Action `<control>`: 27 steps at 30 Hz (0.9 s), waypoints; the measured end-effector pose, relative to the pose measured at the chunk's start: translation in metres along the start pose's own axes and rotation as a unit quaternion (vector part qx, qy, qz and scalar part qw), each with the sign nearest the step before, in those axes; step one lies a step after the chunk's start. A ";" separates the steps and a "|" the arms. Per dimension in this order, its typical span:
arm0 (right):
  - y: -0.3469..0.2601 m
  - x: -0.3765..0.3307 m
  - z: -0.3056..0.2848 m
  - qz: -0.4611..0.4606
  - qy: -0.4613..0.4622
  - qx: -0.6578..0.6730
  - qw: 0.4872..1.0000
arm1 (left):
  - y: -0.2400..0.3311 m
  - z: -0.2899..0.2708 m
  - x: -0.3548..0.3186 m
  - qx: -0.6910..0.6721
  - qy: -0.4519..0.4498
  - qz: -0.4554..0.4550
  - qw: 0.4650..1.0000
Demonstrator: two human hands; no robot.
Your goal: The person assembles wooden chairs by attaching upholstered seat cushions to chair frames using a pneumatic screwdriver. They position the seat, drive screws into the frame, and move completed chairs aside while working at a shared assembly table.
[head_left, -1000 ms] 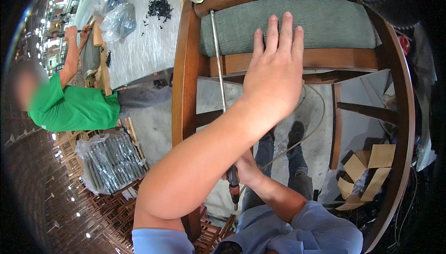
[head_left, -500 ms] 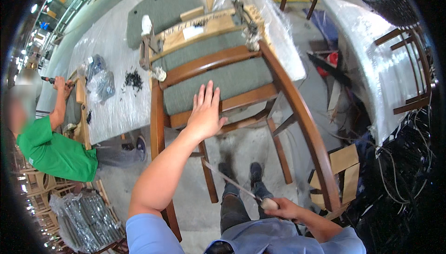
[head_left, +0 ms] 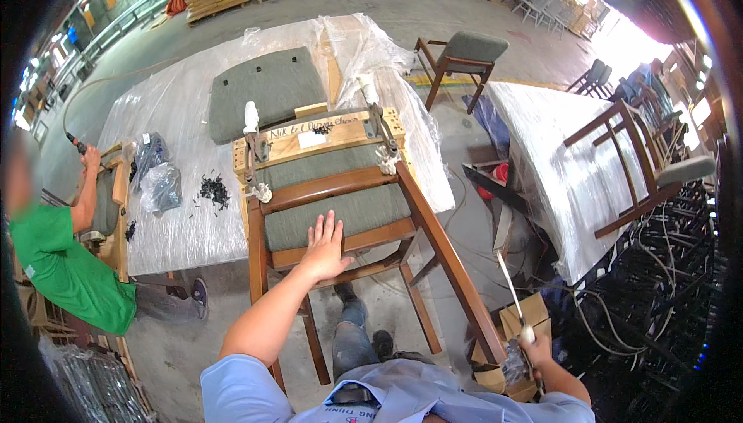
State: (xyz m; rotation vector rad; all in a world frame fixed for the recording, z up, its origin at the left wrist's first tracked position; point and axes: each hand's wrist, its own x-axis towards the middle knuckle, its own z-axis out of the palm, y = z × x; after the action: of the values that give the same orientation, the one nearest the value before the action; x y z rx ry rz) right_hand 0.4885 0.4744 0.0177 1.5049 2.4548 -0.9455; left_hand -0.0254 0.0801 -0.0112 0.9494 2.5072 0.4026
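Note:
A brown wooden chair (head_left: 453, 264) with grey upholstery (head_left: 337, 214) leans against the table in front of me. My left hand (head_left: 323, 254) rests on it, fingers spread across the lower edge of the grey pad and the wooden rail. Low at the right, beyond the chair's long side rail, my right hand (head_left: 537, 355) grips the pale handle of a long thin tool (head_left: 511, 285); its narrow metal shaft points away from me, and its exact kind cannot be made out. Two clamps with white handles (head_left: 251, 117) sit on a wooden jig board (head_left: 321, 135) at the chair's far end.
Plastic wrap covers the table (head_left: 190, 233), which holds a grey panel (head_left: 267, 90), clear bags (head_left: 161, 187) and small black pieces (head_left: 214, 191). A co-worker in green (head_left: 73, 268) works at left. At right are an open cardboard box (head_left: 526, 318), hoses and a wrapped table (head_left: 542, 183).
My right hand has swung the tool from before my legs out to the right, past the chair's rail. My left hand stays on the chair. The view has tilted up, and my legs have shifted.

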 end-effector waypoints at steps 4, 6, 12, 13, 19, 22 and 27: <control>-0.122 0.124 0.027 -0.131 -0.014 0.020 0.991 | -0.002 -0.006 0.004 -0.035 -0.018 0.007 0.999; -0.198 0.190 0.056 -0.146 -0.045 0.047 0.987 | -0.010 -0.004 0.006 -0.065 -0.010 0.004 0.998; -0.455 0.318 0.142 -0.203 -0.047 -0.027 0.978 | -0.022 0.002 -0.003 -0.099 -0.005 -0.015 0.995; -0.443 0.367 0.148 -0.278 0.022 -0.030 0.960 | -0.018 -0.001 0.002 -0.121 0.004 0.016 0.992; -0.551 0.488 0.212 -0.342 -0.035 -0.075 0.936 | -0.018 -0.004 -0.004 -0.160 -0.016 0.019 0.987; -0.514 0.585 0.234 -0.355 -0.057 0.021 0.933 | -0.028 0.000 -0.004 -0.213 -0.014 0.040 0.976; -0.521 0.630 0.224 -0.252 -0.131 0.035 0.958 | -0.038 0.004 0.008 -0.280 -0.022 0.071 0.957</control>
State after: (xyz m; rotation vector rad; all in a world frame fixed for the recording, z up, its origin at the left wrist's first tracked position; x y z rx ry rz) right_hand -0.3127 0.6689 -0.1791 0.7009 2.6631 -1.2251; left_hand -0.0495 0.0586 -0.0328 0.8842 2.1008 1.0566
